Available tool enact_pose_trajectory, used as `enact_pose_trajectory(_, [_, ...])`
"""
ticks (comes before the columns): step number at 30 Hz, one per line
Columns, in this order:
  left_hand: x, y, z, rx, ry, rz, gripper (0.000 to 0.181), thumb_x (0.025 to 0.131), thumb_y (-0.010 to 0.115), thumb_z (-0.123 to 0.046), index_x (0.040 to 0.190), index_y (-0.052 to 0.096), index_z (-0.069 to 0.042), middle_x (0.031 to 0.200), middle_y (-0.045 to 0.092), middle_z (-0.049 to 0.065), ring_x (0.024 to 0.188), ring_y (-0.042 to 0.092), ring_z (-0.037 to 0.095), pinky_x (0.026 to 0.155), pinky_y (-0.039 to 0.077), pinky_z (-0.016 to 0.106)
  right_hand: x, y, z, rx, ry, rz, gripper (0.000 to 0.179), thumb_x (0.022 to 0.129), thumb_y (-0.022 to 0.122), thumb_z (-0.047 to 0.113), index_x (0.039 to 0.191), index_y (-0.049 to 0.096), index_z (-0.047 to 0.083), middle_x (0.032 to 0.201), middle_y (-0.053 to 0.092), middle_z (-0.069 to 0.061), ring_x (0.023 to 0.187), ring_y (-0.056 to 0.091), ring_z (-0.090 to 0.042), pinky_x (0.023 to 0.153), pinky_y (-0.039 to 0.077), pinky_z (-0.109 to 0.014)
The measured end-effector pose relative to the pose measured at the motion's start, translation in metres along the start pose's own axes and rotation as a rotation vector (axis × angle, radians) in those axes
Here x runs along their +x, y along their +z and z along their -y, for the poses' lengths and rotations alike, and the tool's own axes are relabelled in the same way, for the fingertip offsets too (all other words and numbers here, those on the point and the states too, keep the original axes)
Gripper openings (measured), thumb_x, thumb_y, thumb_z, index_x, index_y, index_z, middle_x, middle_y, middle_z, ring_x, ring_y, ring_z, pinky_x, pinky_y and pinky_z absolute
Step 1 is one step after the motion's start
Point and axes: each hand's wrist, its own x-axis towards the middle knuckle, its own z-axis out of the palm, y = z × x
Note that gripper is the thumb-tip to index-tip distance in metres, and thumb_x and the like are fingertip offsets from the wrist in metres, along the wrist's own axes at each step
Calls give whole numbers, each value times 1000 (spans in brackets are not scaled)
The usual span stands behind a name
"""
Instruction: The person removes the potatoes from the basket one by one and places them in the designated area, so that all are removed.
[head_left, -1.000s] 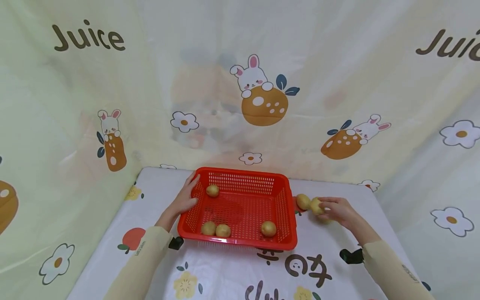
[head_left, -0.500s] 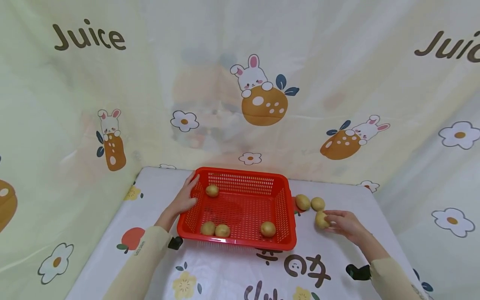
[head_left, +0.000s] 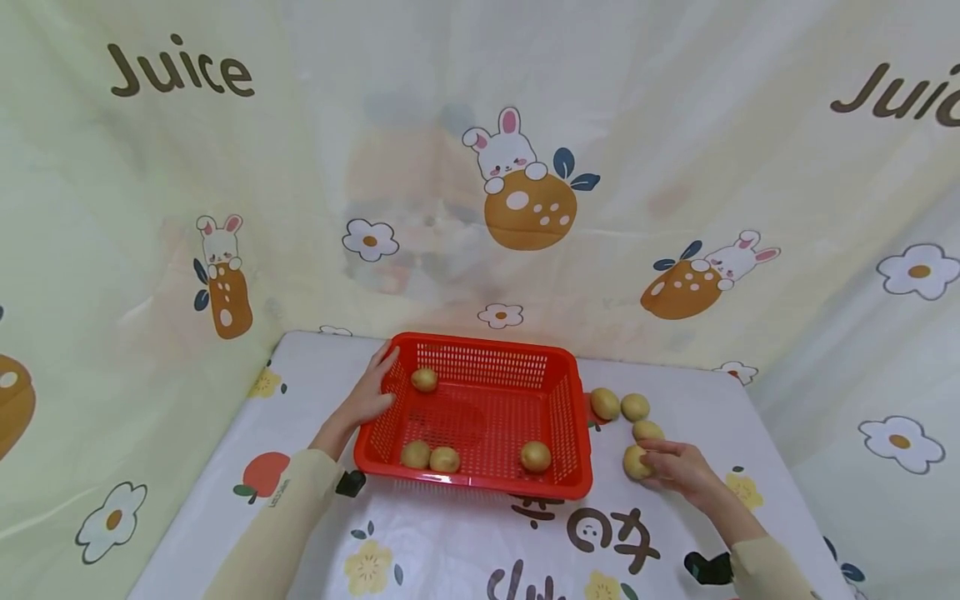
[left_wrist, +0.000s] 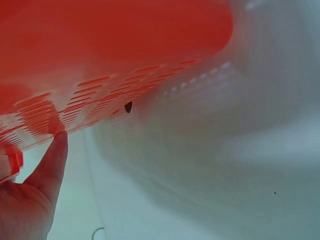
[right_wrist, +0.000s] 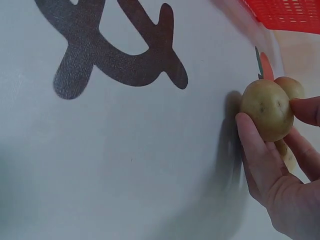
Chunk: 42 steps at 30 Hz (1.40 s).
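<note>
My left hand [head_left: 367,397] grips the left side of a red plastic basket [head_left: 480,408]; in the left wrist view a digit of that hand [left_wrist: 27,205] presses the slotted outer wall [left_wrist: 95,95]. My right hand [head_left: 684,471] is to the right of the basket, holding a yellow potato [head_left: 637,462]. Seen from the right wrist, fingers and thumb surround this potato [right_wrist: 267,110] low over the cloth. Just beyond it are a potato [head_left: 648,431], a second potato [head_left: 635,407] and a third potato [head_left: 605,403], in a bent row.
Inside the basket lie a potato [head_left: 424,380] at the back left, two side by side, one being a potato [head_left: 445,459], at the front left, and a potato [head_left: 536,457] at the front right. A printed white cloth [head_left: 442,550] covers the table; a printed curtain [head_left: 427,292] hangs behind.
My right hand has let go of potatoes farther back and moved toward me, now holding a nearer one. The released potatoes lie in a row. My left hand and the basket stay put.
</note>
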Motion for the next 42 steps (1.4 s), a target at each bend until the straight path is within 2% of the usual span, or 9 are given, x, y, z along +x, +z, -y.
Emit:
enact_pose_trajectory(8, [0, 1, 2, -8, -2, -2, 87, 71, 50, 7, 153, 21, 6, 163, 4, 19, 148, 7, 38, 112, 23, 55, 2, 4, -3, -73, -12, -61, 48, 95, 61, 11, 134, 49, -15, 103, 67, -6, 85, 65, -16, 74, 57, -36])
enact_pose_trajectory(11, [1, 1, 2, -4, -1, 0, 87, 71, 50, 8, 153, 21, 7, 163, 4, 19, 148, 7, 38, 112, 23, 57, 1, 2, 0, -119, -37, -49, 48, 96, 59, 11, 133, 47, -18, 104, 67, -11, 85, 65, -17, 75, 57, -39])
enact_pose_trajectory(18, [0, 1, 2, -3, -12, 5, 86, 72, 50, 8, 153, 21, 6, 163, 3, 20, 148, 7, 39, 111, 24, 58, -1, -3, 22, -309, -57, -87, 44, 96, 58, 17, 124, 53, -17, 110, 67, -22, 92, 66, -27, 78, 56, -47])
enact_pose_trajectory(21, [1, 1, 1, -2, -10, 1, 86, 72, 50, 8, 153, 21, 7, 163, 4, 20, 148, 8, 39, 111, 24, 58, 0, -5, 35, -360, -67, -72, 46, 96, 58, 19, 125, 53, -16, 113, 66, -25, 96, 66, -33, 78, 56, -48])
enact_pose_trajectory(25, [0, 1, 0, -4, -12, 3, 85, 73, 49, 8, 153, 21, 7, 163, 3, 19, 148, 7, 39, 112, 23, 58, 3, -6, 54, -403, -102, 25, 51, 98, 55, 24, 129, 49, -16, 115, 66, -26, 99, 66, -36, 80, 55, -49])
enact_pose_trajectory(30, [1, 1, -1, -5, -7, 1, 85, 73, 49, 9, 153, 21, 8, 163, 3, 20, 148, 7, 39, 112, 23, 58, 7, 1, 77, -390, -138, 133, 53, 101, 53, 25, 135, 45, -14, 123, 62, -28, 106, 64, -41, 86, 53, -52])
enact_pose_trajectory(36, [0, 1, -1, -5, 11, -6, 84, 72, 49, 9, 152, 21, 9, 162, 4, 22, 148, 8, 41, 111, 24, 59, 13, 19, 104, -354, -185, 197, 52, 100, 54, 25, 138, 46, -11, 133, 55, -30, 107, 65, -34, 91, 50, -53])
enact_pose_trajectory(42, [-1, 1, -2, -13, -6, 5, 84, 73, 50, 8, 153, 22, 7, 163, 4, 21, 148, 8, 40, 111, 25, 59, 20, 41, 123, -321, -203, 247, 50, 100, 54, 22, 138, 47, -9, 130, 59, -27, 104, 66, -33, 87, 53, -48])
